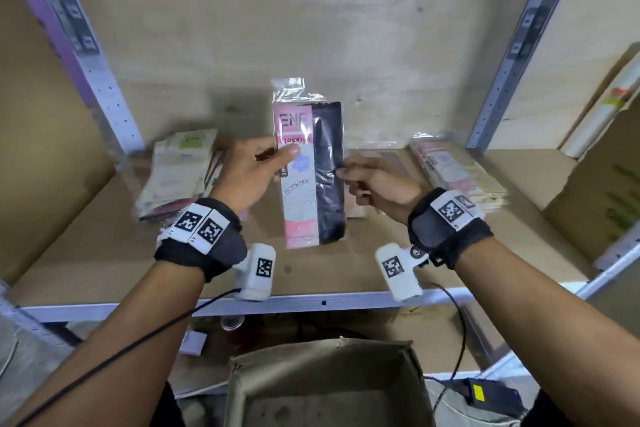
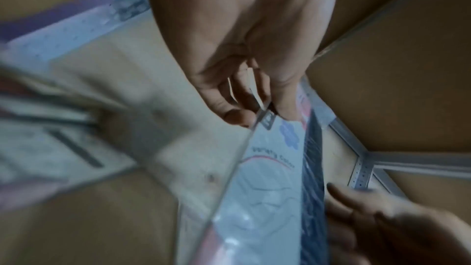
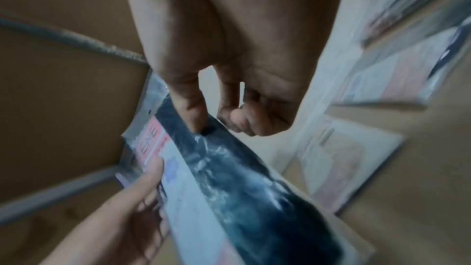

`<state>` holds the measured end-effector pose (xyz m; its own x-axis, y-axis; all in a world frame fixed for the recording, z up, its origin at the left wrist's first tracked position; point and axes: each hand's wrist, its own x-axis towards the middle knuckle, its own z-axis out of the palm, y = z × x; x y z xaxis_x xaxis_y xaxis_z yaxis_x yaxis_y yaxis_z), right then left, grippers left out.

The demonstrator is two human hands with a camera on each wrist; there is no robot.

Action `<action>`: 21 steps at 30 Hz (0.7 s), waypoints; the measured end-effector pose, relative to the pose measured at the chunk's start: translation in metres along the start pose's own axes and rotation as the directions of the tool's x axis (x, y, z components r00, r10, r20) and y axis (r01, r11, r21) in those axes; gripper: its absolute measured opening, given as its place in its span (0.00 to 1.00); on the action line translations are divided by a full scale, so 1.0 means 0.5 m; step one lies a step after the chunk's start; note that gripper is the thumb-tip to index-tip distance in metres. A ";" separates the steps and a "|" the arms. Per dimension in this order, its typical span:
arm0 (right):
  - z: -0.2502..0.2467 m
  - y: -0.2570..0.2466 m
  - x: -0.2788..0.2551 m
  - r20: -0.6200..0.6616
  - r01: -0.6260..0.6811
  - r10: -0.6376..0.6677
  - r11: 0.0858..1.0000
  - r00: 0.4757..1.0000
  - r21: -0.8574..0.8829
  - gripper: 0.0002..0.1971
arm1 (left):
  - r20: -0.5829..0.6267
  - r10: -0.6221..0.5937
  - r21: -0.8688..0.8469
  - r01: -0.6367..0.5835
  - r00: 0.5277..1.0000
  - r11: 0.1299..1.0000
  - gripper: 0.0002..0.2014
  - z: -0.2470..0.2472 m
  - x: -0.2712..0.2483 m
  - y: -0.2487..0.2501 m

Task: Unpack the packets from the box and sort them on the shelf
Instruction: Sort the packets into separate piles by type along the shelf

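Observation:
A clear-wrapped stockings packet (image 1: 311, 204), with a pink and white card and a dark garment, is held upright above the wooden shelf (image 1: 104, 253). My left hand (image 1: 277, 156) pinches its left edge, thumb on the front. My right hand (image 1: 346, 173) holds the right edge, with the thumb on the dark part and the other fingers curled beside it. In the left wrist view my left hand (image 2: 242, 112) grips the packet (image 2: 270, 188) at its edge. In the right wrist view my right hand (image 3: 211, 124) sits on the packet (image 3: 242, 178). The open cardboard box (image 1: 239, 392) stands below the shelf; it looks empty.
One stack of packets (image 1: 176, 170) lies at the back left of the shelf. Another stack (image 1: 457, 173) lies at the back right. Perforated metal uprights (image 1: 512, 62) frame the bay. A metal rail (image 1: 311, 302) runs along the front edge. A larger carton (image 1: 606, 201) stands at the right.

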<state>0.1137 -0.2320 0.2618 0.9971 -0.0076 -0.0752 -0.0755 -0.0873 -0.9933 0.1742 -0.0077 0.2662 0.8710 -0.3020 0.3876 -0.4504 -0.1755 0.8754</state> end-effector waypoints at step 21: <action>-0.160 0.120 -0.021 0.081 -0.026 0.037 0.991 0.996 -0.128 0.10 | -0.147 -0.364 -0.129 0.347 0.920 0.929 0.24 0.095 0.070 -0.137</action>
<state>0.0986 -0.3167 0.2100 0.9905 0.0702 -0.1186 -0.1012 -0.2135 -0.9717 0.2262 -0.0505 0.2059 0.9938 -0.0762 0.0805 -0.0910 -0.1465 0.9850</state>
